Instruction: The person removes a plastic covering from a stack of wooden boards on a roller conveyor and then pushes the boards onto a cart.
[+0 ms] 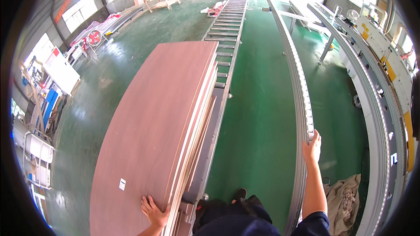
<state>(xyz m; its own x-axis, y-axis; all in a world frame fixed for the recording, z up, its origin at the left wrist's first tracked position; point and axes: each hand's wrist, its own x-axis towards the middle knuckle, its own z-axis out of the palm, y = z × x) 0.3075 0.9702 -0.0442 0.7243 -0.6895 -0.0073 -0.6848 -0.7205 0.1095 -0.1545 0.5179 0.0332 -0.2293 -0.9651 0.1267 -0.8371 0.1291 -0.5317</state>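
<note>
My left hand [155, 213] lies palm down on the top brown wood panel [148, 122], its fingers spread near the panel's right edge. That panel tops a stack of boards whose pale edges show along the right side. A small white label [122, 184] sticks to its surface, left of the hand. Off to the right, with the arm stretched forward, my right hand [311, 149] is closed over a long metal rail [292, 65] lined with white rollers. Part of its grip is hidden behind the hand itself.
The stack rests on a roller conveyor [229, 17] running far ahead. A green floor aisle [262, 105] separates it from the rail. Farther right stands a long machine [385, 65] with yellow parts. A crumpled tan cloth [345, 201] lies beside the rail; a red fan [94, 38] stands far left.
</note>
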